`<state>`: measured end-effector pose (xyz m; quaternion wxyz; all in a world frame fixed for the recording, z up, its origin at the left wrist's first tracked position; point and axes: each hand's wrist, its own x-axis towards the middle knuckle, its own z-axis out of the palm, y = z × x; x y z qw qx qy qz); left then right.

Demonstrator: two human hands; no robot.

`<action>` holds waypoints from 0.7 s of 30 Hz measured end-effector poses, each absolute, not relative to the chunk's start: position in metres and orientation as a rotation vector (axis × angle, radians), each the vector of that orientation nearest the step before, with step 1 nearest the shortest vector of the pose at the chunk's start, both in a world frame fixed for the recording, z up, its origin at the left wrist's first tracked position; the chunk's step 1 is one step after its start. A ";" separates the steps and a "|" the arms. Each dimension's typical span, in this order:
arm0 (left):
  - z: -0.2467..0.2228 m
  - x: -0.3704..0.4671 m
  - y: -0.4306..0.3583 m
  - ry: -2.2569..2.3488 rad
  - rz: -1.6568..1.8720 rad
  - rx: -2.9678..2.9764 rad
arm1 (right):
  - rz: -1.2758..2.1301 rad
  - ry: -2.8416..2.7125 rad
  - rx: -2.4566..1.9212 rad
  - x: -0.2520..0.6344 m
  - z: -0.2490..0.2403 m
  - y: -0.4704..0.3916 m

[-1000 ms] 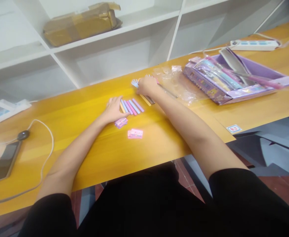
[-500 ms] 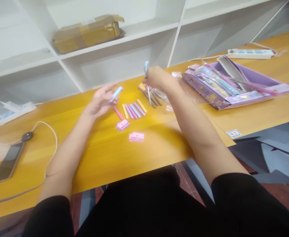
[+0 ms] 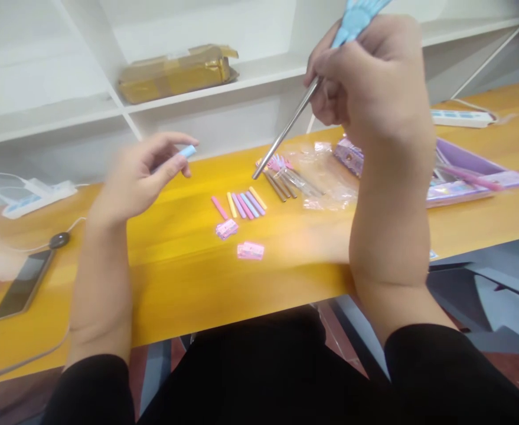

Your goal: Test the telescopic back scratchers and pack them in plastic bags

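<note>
My right hand (image 3: 374, 82) is raised high over the table, gripping a back scratcher (image 3: 288, 127) by its light-blue claw-shaped head. Its bare metal rod slants down to the left. Off to the left, my left hand (image 3: 129, 177) pinches a short light-blue tube (image 3: 188, 151) between thumb and fingers, above the table. Between the hands lie a pink tube (image 3: 219, 208) and a row of yellow, purple, pink and blue tubes (image 3: 247, 205). Several more back scratchers (image 3: 281, 183) with metal rods and coloured heads lie behind them. Two small stacks of pink cards (image 3: 227, 229) rest nearer to me.
Clear plastic wrappers (image 3: 330, 189) lie beside the rods. At right stands a purple box (image 3: 472, 153), partly hidden by my right arm, and a power strip (image 3: 460, 118). A phone (image 3: 23, 284) and another power strip (image 3: 40, 198) are at left. A taped parcel (image 3: 177, 77) sits on the shelf.
My right hand has lifted the blue-headed back scratcher up from beside the other rods, toward me. My left hand has moved left and nearer, still holding the blue tube.
</note>
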<state>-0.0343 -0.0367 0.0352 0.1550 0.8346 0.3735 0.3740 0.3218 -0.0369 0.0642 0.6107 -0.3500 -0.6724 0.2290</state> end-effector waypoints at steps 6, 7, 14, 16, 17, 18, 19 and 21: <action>0.043 -0.036 -0.064 1.095 1.189 2.674 | 0.700 -1.436 -0.508 0.309 0.064 -0.049; 0.043 -0.037 -0.065 1.065 1.218 2.667 | 0.736 -1.465 -0.465 0.307 0.063 -0.050; 0.039 -0.030 -0.066 0.747 1.490 2.463 | 0.871 -1.509 -0.241 0.295 0.054 -0.054; 0.039 -0.025 -0.070 0.752 1.567 2.443 | 0.872 -1.500 -0.207 0.292 0.054 -0.053; 0.040 -0.023 -0.073 0.784 1.577 2.440 | 0.875 -1.492 -0.186 0.291 0.054 -0.053; 0.040 -0.020 -0.076 0.816 1.590 2.435 | 0.883 -1.491 -0.171 0.290 0.055 -0.052; 0.041 -0.019 -0.079 0.837 1.605 2.428 | 0.892 -1.490 -0.160 0.289 0.055 -0.052; 0.043 -0.017 -0.086 0.846 1.626 2.406 | 0.903 -1.488 -0.143 0.287 0.055 -0.051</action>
